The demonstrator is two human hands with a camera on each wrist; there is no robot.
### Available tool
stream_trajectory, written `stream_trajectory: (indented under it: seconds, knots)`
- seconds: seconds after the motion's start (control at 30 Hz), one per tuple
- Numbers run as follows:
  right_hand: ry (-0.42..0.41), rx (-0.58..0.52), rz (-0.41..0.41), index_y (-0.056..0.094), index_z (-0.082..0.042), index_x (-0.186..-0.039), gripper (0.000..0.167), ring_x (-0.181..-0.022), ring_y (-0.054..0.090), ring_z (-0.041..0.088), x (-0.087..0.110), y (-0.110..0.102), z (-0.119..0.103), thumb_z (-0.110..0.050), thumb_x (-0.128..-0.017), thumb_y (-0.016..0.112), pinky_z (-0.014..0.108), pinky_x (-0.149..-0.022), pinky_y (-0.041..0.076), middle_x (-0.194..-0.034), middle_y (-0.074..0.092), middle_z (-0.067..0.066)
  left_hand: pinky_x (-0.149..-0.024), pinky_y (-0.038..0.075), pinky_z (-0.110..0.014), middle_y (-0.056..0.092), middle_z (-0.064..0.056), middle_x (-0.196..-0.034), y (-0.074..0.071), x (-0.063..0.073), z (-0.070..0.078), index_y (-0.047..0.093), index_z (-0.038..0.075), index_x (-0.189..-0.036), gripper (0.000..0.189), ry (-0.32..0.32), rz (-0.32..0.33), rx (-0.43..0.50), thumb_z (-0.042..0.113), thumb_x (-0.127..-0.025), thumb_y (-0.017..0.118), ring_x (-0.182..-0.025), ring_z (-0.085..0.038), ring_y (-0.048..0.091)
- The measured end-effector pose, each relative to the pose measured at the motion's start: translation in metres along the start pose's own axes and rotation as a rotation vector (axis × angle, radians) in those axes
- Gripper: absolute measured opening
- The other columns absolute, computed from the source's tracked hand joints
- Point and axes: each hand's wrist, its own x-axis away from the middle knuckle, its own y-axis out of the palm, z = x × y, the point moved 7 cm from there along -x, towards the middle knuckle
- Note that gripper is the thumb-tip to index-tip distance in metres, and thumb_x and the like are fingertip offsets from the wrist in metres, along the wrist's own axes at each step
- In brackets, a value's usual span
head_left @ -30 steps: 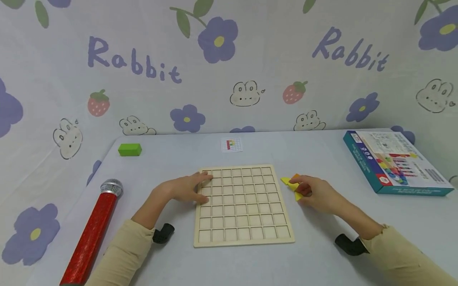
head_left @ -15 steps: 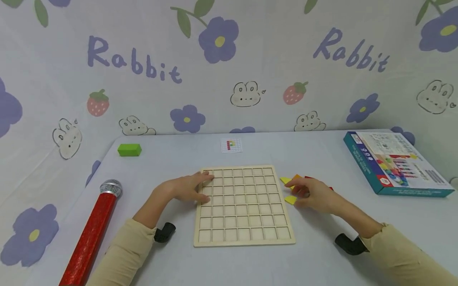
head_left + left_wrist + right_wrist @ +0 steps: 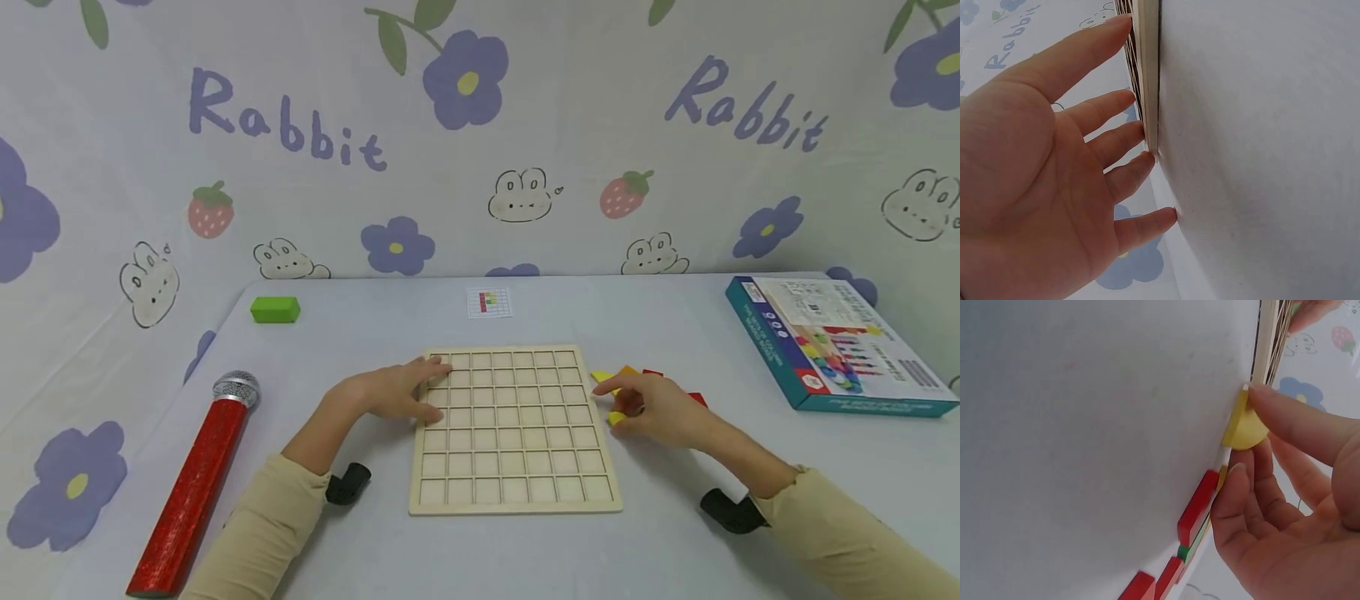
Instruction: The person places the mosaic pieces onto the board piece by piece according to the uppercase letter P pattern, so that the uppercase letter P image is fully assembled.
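Observation:
A square wooden grid board point(image 3: 517, 429) lies mid-table. My left hand point(image 3: 397, 392) rests on its left edge, fingers spread, thumb and fingertips touching the frame; the left wrist view shows the extended fingers point(image 3: 1110, 112) along the edge. Just off the board's right side, my right hand point(image 3: 663, 408) pinches a small yellow block point(image 3: 1247, 428) with its thumb and fingers; part of that block is hidden. Beneath and beyond this hand lie another yellow piece point(image 3: 602, 377), an orange piece point(image 3: 628, 370) and red blocks point(image 3: 1197, 509), with a green block point(image 3: 1184, 552) partly covered.
A small printed pattern card point(image 3: 489, 302) lies behind the board. At the back left sits a green block point(image 3: 275, 310). A red microphone-shaped object point(image 3: 191, 492) lies at the left, and a flat toy box point(image 3: 847, 342) at the right rear.
My right hand has shifted slightly left toward the board, and the yellow block moved out from among the other pieces. Red blocks came into sight behind the hand. My left hand stays put.

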Motion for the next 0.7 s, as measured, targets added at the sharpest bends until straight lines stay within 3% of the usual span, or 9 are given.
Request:
stream_trajectory:
  seconds: [0.17, 0.4, 0.7]
  knots:
    - [0.030, -0.035, 0.007, 0.063, -0.002, -0.113, 0.037, -0.071, 0.052, 0.017, -0.001, -0.004, 0.008, -0.006, -0.079, 0.077, 0.024, -0.057, 0.043, -0.080, 0.056, 0.001, -0.112, 0.015, -0.049, 0.010, -0.016, -0.157, -0.001, 0.001, 0.001, 0.023, 0.010, -0.152, 0.075, -0.008, 0.001, 0.000, 0.030, -0.093, 0.063, -0.143, -0.031, 0.005]
    - [0.109, -0.010, 0.075, 0.063, -0.003, -0.116, 0.033, -0.069, 0.057, 0.018, -0.001, -0.016, 0.020, -0.011, -0.085, 0.072, 0.026, -0.059, 0.052, -0.091, 0.061, 0.009, -0.112, 0.014, -0.049, 0.008, -0.017, -0.157, 0.000, 0.000, -0.001, 0.021, 0.009, -0.152, 0.075, -0.002, -0.004, 0.006, 0.030, -0.093, 0.063, -0.143, -0.031, 0.004]
    - [0.200, -0.195, 0.063, 0.060, -0.001, -0.123, 0.040, -0.079, 0.063, 0.022, -0.007, -0.025, 0.030, -0.013, -0.086, 0.072, 0.028, -0.068, 0.055, -0.103, 0.060, 0.015, -0.111, 0.016, -0.049, 0.011, -0.015, -0.157, -0.001, 0.001, -0.001, 0.024, 0.012, -0.152, 0.074, -0.011, 0.010, 0.005, 0.032, -0.093, 0.063, -0.143, -0.030, 0.007]
